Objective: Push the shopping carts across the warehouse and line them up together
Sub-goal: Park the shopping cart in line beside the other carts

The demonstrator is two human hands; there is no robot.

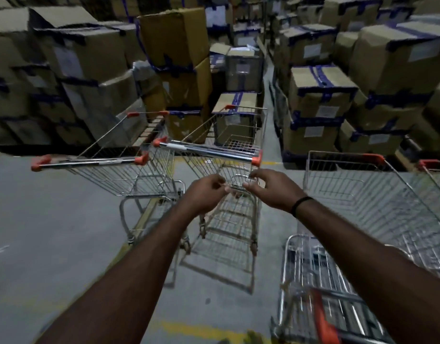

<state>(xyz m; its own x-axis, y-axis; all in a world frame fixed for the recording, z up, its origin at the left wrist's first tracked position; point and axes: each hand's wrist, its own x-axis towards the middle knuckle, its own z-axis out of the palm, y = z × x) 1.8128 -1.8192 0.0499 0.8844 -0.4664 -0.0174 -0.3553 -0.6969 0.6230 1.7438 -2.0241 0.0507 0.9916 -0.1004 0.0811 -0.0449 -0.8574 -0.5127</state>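
Reaching forward from the bottom of the head view, both bare arms meet at the middle, where the left hand and the right hand sit close together just below the handle bar of the middle cart. Their fingers curl in a loose pinch around the thin wire at the rear of that cart's basket; motion blur keeps me from telling how firmly either hand grasps it. A dark wristband circles the right wrist. The middle cart stands at the centre, its orange-capped handle tilted, its nose pointing toward 12 o'clock. The left cart stands just beside it toward 10 o'clock, the two baskets near or touching at the handle ends. The right cart stands apart toward 3 o'clock, with another orange handle cap at the frame's right edge. Stacked cardboard boxes with blue tape fill everything from 9 through 12 to 3 o'clock. The grey floor carries a yellow painted line at 6 o'clock.
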